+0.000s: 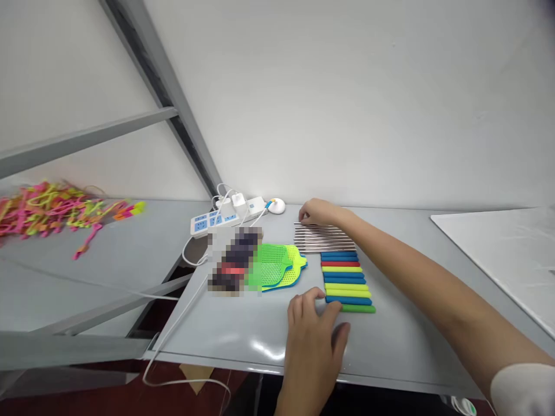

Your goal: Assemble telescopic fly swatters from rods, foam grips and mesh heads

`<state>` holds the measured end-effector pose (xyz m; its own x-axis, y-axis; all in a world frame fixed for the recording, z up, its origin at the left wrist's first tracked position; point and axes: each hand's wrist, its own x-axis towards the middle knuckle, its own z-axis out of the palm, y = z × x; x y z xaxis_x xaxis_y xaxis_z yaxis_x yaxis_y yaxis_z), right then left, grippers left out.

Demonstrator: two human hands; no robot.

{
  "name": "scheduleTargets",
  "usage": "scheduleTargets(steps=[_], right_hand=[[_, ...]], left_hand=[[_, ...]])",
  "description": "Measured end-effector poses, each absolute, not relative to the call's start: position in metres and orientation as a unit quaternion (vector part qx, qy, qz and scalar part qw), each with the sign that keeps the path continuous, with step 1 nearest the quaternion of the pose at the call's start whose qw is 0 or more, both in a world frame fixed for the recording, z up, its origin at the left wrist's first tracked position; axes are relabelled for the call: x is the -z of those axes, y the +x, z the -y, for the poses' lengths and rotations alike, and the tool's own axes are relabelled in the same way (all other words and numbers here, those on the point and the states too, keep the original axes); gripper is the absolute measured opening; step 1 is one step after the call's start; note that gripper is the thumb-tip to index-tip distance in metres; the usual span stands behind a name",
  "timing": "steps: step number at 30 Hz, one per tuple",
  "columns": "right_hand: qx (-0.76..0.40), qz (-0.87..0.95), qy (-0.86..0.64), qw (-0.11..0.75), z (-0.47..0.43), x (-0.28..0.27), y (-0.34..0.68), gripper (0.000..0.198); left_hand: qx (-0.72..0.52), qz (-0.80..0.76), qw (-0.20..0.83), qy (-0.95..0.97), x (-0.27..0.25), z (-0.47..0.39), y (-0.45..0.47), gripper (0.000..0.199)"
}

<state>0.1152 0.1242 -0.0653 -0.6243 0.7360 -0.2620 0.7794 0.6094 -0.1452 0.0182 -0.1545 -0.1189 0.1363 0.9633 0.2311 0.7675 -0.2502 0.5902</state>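
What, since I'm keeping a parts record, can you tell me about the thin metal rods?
The metal rods look straight, slim and shiny silver with a brownish tint. They lie flat on the grey table, side by side and roughly parallel, running left to right, their left ends nearly even. Coloured sticks lie along their near side. The right hand, fingers curled, is at their far edge, toward the left end; whether it grips one is hidden.
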Motion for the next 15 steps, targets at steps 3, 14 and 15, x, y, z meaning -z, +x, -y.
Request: scheduleTargets(steps=[3, 14, 15], right_hand=[[0.115, -0.893, 0.426, 0.088, -0.123, 0.060, 0.113, 0.032], [-0.007, -0.853, 0.506, -0.130, -0.065, -0.010, 0.166, 0.020], [-0.015, -0.842, 0.513, -0.165, -0.050, -0.020, 0.180, 0.021]], left_hand=[[-0.300, -0.582, 0.149, 0.741, 0.123, 0.154, 0.018, 0.025], [-0.307, -0.574, 0.135, 0.747, 0.121, 0.153, 0.018, 0.021], [-0.308, -0.574, 0.137, 0.747, 0.120, 0.154, 0.018, 0.022]])
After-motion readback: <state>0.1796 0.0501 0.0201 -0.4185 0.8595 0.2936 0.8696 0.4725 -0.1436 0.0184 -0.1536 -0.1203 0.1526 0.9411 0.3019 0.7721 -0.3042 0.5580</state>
